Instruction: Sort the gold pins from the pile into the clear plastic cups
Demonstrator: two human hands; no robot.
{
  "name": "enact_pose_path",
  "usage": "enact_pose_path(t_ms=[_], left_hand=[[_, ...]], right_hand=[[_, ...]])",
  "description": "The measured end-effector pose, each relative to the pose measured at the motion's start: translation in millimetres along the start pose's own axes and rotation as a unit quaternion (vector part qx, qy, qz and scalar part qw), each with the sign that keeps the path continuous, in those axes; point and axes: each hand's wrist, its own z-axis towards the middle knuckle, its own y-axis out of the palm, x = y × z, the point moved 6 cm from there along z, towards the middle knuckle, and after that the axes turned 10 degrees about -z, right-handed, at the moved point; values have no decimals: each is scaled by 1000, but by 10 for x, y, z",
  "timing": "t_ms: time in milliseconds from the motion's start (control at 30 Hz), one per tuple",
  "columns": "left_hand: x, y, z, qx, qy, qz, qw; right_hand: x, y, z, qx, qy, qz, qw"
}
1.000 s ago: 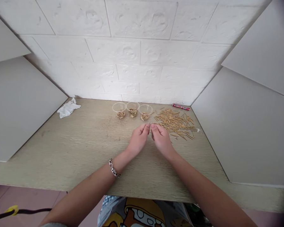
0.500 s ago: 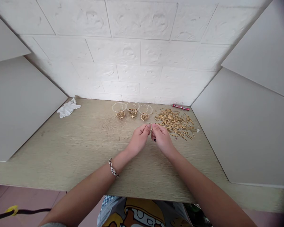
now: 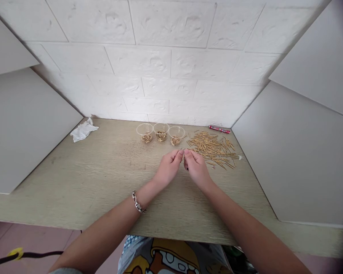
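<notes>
My left hand [image 3: 170,165] and my right hand [image 3: 196,166] meet over the middle of the table, thumbs and fingers pinched together. Between the fingertips is something small and thin, mostly hidden, too small to make out. Just beyond and right of my right hand spreads a pile of slim gold-coloured metal rods [image 3: 208,144]. Behind my left hand stand three clear plastic cups: a left cup [image 3: 144,129], a middle cup [image 3: 161,127] and a right cup [image 3: 176,131]. Small gold-coloured metal pieces lie in each of them.
A crumpled white tissue [image 3: 84,130] lies at the back left of the wooden table [image 3: 82,182]. A red tube-shaped packet [image 3: 219,129] rests near the wall behind the rods. Grey panels border the table on the left [image 3: 25,133] and right [image 3: 297,152]; a white wall closes the back.
Both hands stay pinched together in nearly the same place, with fingertips slightly closer together. The whole view has shifted a few pixels; cups and rods lie as before.
</notes>
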Motion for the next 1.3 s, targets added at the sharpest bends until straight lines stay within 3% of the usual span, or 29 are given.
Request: enact_pose_path(t_ms=[267,567,800,1300], left_hand=[[31,-24,-9,26,8,61,998],[-55,-15,-30,51,-12,11,999],[-86,-3,-19,53,-49,-6,997],[-129,13,4,64,-62,-57,994]], right_hand=[[-70,-10,-22,22,-6,-40,999],[-97,11,-67,71,-7,-37,997],[-40,48,-63,73,4,-14,997],[-22,115,-86,83,-12,-11,996]])
